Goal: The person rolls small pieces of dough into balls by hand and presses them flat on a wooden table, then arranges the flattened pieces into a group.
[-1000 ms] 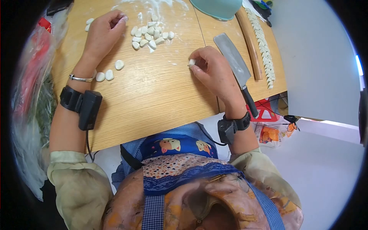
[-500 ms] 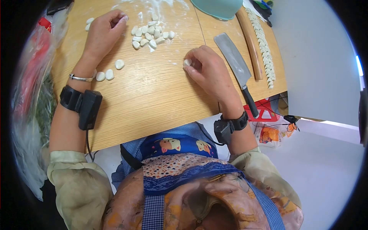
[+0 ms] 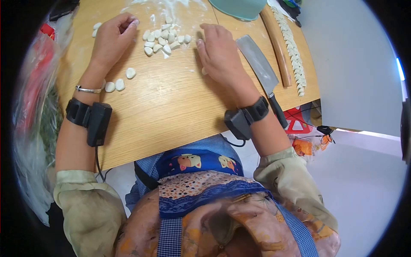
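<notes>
My left hand (image 3: 112,40) is closed at the upper left, its floury fingertips curled together; whatever they might hold is hidden. To its right lies a cluster of small white dough pieces (image 3: 162,37). On the other side of that cluster my right hand (image 3: 217,53) reaches over the table, fingers stretched out and thumb apart. One dough piece (image 3: 204,71) peeks out from under the edge of its palm. Near my left wrist are several flattened dough pieces (image 3: 120,85), one partly hidden by the wrist.
A cleaver (image 3: 259,62) lies right of my right hand, its handle over the table edge. Beyond it are a wooden rolling pin (image 3: 276,49) and a long row of overlapping dough pieces (image 3: 292,51). A teal bowl (image 3: 239,7) stands at the back of the floury wooden table (image 3: 167,111).
My right hand has let go of the dough piece it was pinching, opened its fingers and moved up toward the cluster. My left hand stays closed in about the same place.
</notes>
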